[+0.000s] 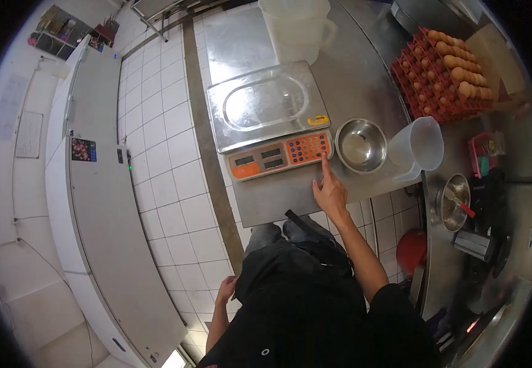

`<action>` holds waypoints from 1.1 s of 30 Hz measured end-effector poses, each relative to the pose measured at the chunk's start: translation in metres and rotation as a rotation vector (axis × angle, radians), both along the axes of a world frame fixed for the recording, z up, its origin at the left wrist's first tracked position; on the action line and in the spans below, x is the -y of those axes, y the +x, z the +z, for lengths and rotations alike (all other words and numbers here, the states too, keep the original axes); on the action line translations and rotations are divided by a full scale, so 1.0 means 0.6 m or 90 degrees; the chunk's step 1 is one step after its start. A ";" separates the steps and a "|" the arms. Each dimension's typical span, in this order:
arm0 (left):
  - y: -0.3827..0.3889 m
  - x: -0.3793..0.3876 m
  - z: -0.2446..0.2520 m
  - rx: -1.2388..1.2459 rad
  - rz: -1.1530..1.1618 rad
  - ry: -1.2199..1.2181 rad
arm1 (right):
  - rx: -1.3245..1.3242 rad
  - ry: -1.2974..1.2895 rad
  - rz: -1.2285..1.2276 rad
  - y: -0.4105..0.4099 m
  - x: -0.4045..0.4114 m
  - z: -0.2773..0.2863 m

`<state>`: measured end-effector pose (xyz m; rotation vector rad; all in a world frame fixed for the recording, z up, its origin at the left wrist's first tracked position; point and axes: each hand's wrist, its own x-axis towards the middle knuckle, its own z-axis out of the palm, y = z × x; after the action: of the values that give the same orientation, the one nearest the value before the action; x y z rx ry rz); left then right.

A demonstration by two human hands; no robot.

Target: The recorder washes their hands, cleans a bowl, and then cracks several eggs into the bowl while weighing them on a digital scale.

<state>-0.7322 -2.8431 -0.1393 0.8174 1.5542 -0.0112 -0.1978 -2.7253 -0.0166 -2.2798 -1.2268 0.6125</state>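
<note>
My right hand point(331, 193) reaches over the steel table with its index finger stretched out and the other fingers curled. The fingertip is at the lower right keys of the orange keypad point(309, 148) on a digital weighing scale point(266, 110). Nothing lies on the scale's steel platter. Just right of the keypad sits a round stainless steel bowl point(361, 145), apparently with nothing in it. My left hand point(227, 290) hangs low beside my black apron, partly hidden; its fingers are not clear, and I see nothing in it.
A translucent plastic jug point(417, 143) stands right of the bowl, and a larger one point(293, 32) behind the scale. Red trays of eggs point(441, 76) are stacked far right. Another steel bowl point(452, 207) holds a red-handled utensil. White chest freezers point(109, 207) line the left wall.
</note>
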 end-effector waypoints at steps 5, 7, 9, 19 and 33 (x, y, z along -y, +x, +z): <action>0.051 -0.055 0.012 -0.044 -0.033 0.059 | 0.008 0.082 0.001 0.006 0.006 -0.007; 0.081 -0.073 0.013 -0.036 -0.033 0.082 | 0.163 0.060 0.022 0.016 0.015 -0.012; 0.104 -0.092 0.016 -0.022 -0.039 0.102 | 0.174 0.028 0.021 0.020 0.016 -0.011; 0.127 -0.108 -0.018 0.005 -0.052 0.063 | -0.220 0.120 -0.067 0.053 0.035 -0.064; 0.252 -0.299 0.095 0.214 0.172 0.228 | -0.725 0.110 -0.457 0.115 0.202 -0.051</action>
<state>-0.5809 -2.6640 -0.0823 0.8295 1.3493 0.5867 -0.1285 -2.8465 -0.0471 -1.5543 0.0826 1.1720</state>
